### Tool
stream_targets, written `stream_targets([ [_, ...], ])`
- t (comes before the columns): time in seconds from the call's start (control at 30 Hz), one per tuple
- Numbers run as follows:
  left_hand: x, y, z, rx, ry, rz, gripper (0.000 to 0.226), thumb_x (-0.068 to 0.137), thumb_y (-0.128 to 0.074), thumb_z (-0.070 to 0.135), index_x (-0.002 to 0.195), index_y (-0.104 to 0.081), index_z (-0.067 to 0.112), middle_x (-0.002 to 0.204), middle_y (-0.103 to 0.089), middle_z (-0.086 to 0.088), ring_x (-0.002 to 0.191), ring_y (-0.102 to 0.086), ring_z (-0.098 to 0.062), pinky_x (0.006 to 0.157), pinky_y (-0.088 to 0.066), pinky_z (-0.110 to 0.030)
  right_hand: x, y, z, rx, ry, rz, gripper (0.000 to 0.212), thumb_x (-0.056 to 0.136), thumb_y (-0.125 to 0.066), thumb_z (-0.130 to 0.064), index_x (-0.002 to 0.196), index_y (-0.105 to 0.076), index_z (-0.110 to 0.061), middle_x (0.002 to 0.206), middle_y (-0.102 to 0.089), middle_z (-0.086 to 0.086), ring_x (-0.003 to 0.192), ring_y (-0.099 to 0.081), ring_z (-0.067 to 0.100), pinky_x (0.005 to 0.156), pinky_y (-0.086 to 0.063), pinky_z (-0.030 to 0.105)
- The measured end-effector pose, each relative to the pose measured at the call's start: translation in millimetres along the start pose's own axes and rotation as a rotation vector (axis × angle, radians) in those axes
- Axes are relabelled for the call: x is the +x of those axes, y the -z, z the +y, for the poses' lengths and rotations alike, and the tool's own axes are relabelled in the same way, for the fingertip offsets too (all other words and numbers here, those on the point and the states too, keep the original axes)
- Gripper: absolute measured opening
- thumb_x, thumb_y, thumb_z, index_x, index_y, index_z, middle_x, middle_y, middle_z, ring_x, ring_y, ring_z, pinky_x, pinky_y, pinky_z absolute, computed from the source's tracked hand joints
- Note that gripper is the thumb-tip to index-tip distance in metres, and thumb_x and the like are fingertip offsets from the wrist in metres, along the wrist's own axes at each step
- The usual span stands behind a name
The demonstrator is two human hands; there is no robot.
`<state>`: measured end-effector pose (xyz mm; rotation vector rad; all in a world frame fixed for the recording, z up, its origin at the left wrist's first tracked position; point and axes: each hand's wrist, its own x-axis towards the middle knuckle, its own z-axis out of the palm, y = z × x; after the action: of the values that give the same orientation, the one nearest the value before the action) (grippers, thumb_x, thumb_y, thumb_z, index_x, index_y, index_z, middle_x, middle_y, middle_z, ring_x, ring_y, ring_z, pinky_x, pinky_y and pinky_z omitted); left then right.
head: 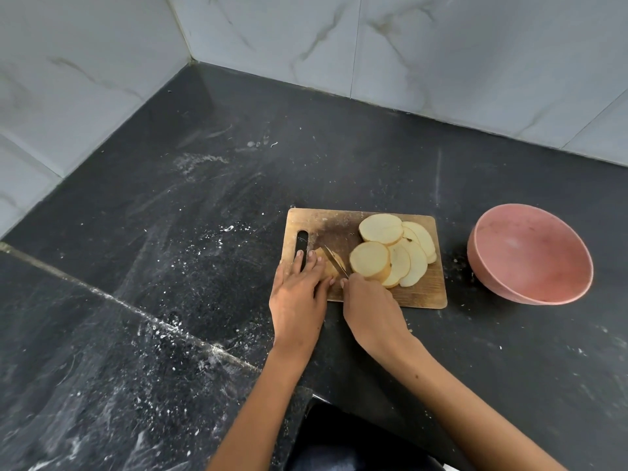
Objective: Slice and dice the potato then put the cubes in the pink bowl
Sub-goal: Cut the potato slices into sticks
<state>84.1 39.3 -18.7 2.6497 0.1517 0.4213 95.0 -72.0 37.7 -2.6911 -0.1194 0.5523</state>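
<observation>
A wooden cutting board (339, 222) lies on the black counter. Several round potato slices (390, 253) lie overlapped on its right half. The remaining potato end (334, 263) sits at the board's left, near the handle slot. My left hand (299, 294) presses on that end piece with fairly straight fingers. My right hand (370, 307) grips a knife handle; the knife blade (334, 260) slants across the potato end. An empty pink bowl (530, 256) stands on the counter to the right of the board.
The dark stone counter (204, 205) is dusted with white specks and meets marbled white wall tiles (306, 35) at the back and left. A seam (136, 311) runs diagonally across the counter at the left. The counter's front edge is near my arms.
</observation>
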Motion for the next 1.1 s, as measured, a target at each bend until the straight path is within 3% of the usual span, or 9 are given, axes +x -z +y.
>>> stream_targets([
  [0.13, 1, -2, -3, 0.019, -0.015, 0.026, 0.030, 0.079, -0.078, 0.019, 0.109, -0.073, 0.016, 0.116, -0.069, -0.003, 0.121, -0.057, -0.024, 0.113, -0.018, -0.035, 2, -2, -7, -0.070, -0.037, 0.002, 0.021, 0.105, -0.031, -0.022, 0.111, -0.049, -0.011, 0.107, -0.061, 0.007, 0.098, -0.062, 0.024, 0.069, -0.038, 0.028],
  [0.3, 2, -1, -3, 0.031, -0.044, 0.054, 0.024, 0.081, -0.075, 0.019, 0.104, -0.074, 0.017, 0.111, -0.070, -0.003, 0.117, -0.060, -0.028, 0.112, -0.017, -0.041, 18, 3, -10, -0.060, -0.024, -0.027, 0.019, 0.103, -0.035, -0.015, 0.111, -0.051, -0.009, 0.105, -0.062, 0.008, 0.095, -0.063, 0.023, 0.069, -0.042, 0.027],
  [0.37, 3, 1, -3, 0.017, -0.033, 0.053, 0.024, 0.082, -0.068, 0.024, 0.104, -0.075, 0.018, 0.111, -0.071, -0.002, 0.116, -0.060, -0.028, 0.112, -0.014, -0.040, 17, 3, -6, -0.059, -0.003, -0.040, 0.018, 0.104, -0.035, -0.017, 0.109, -0.051, -0.010, 0.099, -0.061, 0.007, 0.092, -0.063, 0.023, 0.068, -0.040, 0.026],
  [0.47, 3, 1, -2, -0.003, -0.018, 0.040, 0.024, 0.081, -0.075, 0.021, 0.104, -0.074, 0.017, 0.112, -0.070, -0.003, 0.117, -0.059, -0.029, 0.113, -0.011, -0.039, 7, -2, 1, 0.020, -0.007, -0.030, 0.019, 0.105, -0.029, -0.025, 0.098, -0.044, -0.016, 0.087, -0.054, 0.001, 0.089, -0.061, 0.023, 0.070, -0.042, 0.031],
  [0.6, 3, 1, -2, -0.015, -0.010, 0.033, 0.023, 0.083, -0.070, 0.024, 0.105, -0.074, 0.017, 0.112, -0.070, -0.002, 0.119, -0.058, -0.028, 0.114, -0.010, -0.038, 5, -5, 3, 0.085, -0.003, 0.010, 0.021, 0.105, -0.027, -0.029, 0.093, -0.040, -0.018, 0.088, -0.061, 0.006, 0.082, -0.061, 0.024, 0.069, -0.045, 0.035],
  [0.7, 4, 1, -2, -0.021, -0.009, 0.024, 0.024, 0.082, -0.075, 0.021, 0.105, -0.074, 0.018, 0.112, -0.070, -0.002, 0.119, -0.058, -0.029, 0.114, -0.008, -0.038, 7, -4, 3, 0.067, 0.016, -0.003, 0.021, 0.105, -0.027, -0.030, 0.091, -0.039, -0.019, 0.082, -0.054, 0.001, 0.076, -0.054, 0.019, 0.068, -0.042, 0.034],
  [1.1, 4, 0, -2, -0.011, -0.019, 0.019, 0.026, 0.079, -0.078, 0.019, 0.105, -0.074, 0.018, 0.112, -0.070, -0.002, 0.118, -0.059, -0.029, 0.113, -0.011, -0.041, 8, 0, 0, 0.000, 0.037, -0.010, 0.019, 0.105, -0.030, -0.026, 0.093, -0.042, -0.016, 0.084, -0.055, 0.002, 0.075, -0.054, 0.018, 0.064, -0.039, 0.030],
])
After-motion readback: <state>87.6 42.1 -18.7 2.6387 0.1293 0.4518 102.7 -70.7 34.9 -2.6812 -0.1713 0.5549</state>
